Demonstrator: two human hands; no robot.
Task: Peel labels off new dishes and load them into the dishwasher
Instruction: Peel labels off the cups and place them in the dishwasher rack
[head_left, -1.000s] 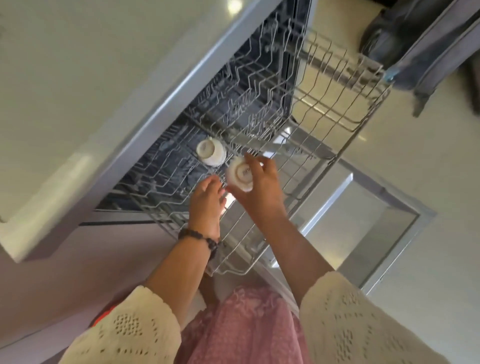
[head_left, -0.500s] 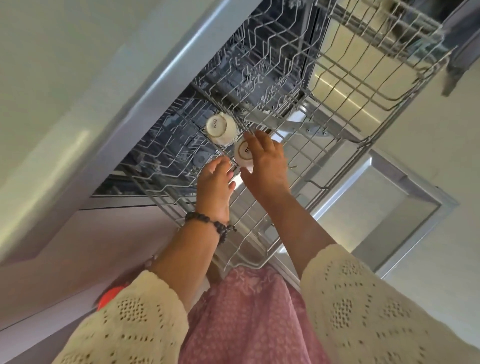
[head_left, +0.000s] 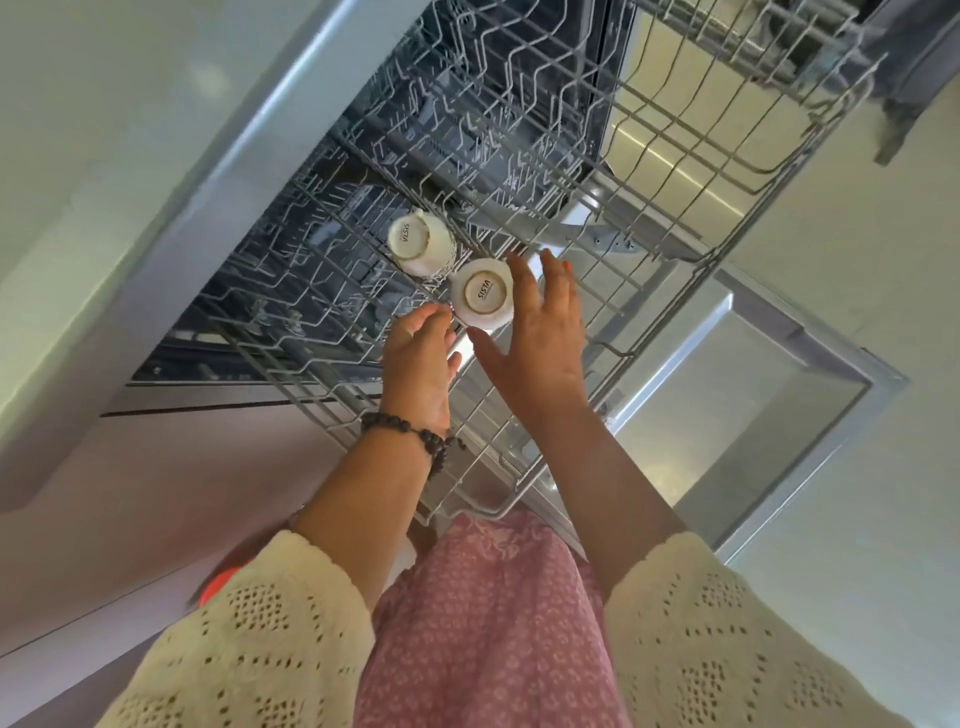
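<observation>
Two white cups stand upside down in the pulled-out wire rack (head_left: 524, 462) of the dishwasher. The far cup (head_left: 418, 249) sits a little to the left and its handle shows at the top. The near cup (head_left: 482, 294) shows a printed base. My right hand (head_left: 540, 332) is spread beside it, fingers straight along its right side and thumb below it, not gripping. My left hand (head_left: 423, 358) hovers just left of and below that cup, fingers relaxed and holding nothing.
The open dishwasher door (head_left: 769, 410) lies below the rack on the right. A pale countertop (head_left: 130, 156) overhangs the machine on the left. A grey bag (head_left: 914, 78) lies on the floor at top right. My pink skirt fills the bottom centre.
The near cup has been set down in the rack next to the far cup. My right hand has let go of it and its fingers have spread. The view has moved closer.
</observation>
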